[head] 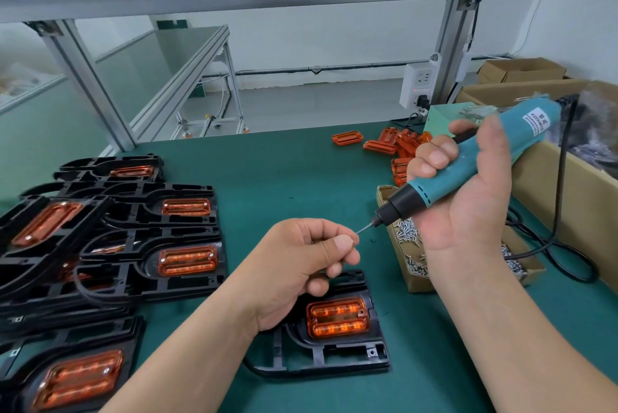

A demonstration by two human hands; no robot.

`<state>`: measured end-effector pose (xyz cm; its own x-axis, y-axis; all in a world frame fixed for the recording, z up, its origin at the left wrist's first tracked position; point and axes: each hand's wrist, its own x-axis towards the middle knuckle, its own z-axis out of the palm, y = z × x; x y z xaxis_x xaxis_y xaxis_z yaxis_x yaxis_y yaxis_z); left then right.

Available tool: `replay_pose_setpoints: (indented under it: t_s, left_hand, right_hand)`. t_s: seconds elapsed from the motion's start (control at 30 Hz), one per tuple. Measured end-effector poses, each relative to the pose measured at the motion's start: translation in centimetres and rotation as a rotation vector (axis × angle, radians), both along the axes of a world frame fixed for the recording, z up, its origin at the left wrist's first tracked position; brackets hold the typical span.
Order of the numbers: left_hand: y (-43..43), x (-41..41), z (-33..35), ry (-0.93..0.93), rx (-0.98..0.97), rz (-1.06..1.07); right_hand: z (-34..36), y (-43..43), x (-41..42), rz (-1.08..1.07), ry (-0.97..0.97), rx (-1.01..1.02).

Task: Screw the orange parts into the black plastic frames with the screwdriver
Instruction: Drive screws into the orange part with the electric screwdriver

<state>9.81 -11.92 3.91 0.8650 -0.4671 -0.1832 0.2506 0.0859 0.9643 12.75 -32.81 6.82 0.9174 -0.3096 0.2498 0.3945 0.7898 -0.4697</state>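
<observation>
My right hand (468, 185) grips a teal electric screwdriver (475, 158), its bit tip (364, 228) pointing left and down. My left hand (301, 262) pinches a small screw (354, 240) between thumb and forefinger, right at the bit tip. Below my left hand a black plastic frame (334, 356) lies on the green mat with an orange part (337, 317) seated in it. No screw heads show in the orange part's corner holes.
A stack of black frames with orange parts (133, 245) fills the left side. Loose orange parts (394, 145) lie at the back right. An open cardboard box of screws (411, 245) sits under the screwdriver. Larger cardboard boxes (568, 205) and the screwdriver's black cord (565, 252) line the right edge.
</observation>
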Motion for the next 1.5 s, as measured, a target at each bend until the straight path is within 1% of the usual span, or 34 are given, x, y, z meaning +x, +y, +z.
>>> replay_pose_setpoints:
  t_s: [0.27, 0.47, 0.63, 0.8, 0.9, 1.07, 1.23, 1.5]
  left_hand:
    - [-0.2, -0.1, -0.2, -0.004, 0.000, 0.010]
    - [-0.1, 0.0, -0.3, -0.042, 0.044, 0.015]
    - [-0.1, 0.0, -0.3, -0.107, 0.129, 0.026]
    - [0.0, 0.0, -0.4, -0.216, 0.290, 0.033]
    - [-0.1, -0.1, -0.5, -0.234, 0.313, 0.032]
    - [-0.2, -0.2, -0.4, -0.246, 0.312, 0.051]
    - [-0.2, -0.4, -0.1, -0.303, 0.363, 0.035]
    - [0.2, -0.3, 0.4, -0.293, 0.395, 0.003]
  right_hand:
    - [0.1, 0.6, -0.2, 0.008, 0.009, -0.039]
    - [0.0, 0.7, -0.3, 0.022, 0.004, -0.052]
    - [-0.1, 0.7, -0.2, 0.046, -0.007, -0.082]
    - [-0.2, 1.0, -0.2, 0.065, -0.029, -0.162]
    - [-0.3, 1.2, -0.2, 0.063, -0.043, -0.193]
    - [-0.5, 1.2, -0.1, 0.070, -0.044, -0.175]
    - [-1.1, 1.1, 0.2, 0.091, -0.014, -0.133]
    - [-1.4, 1.0, 0.5, 0.116, 0.045, -0.119]
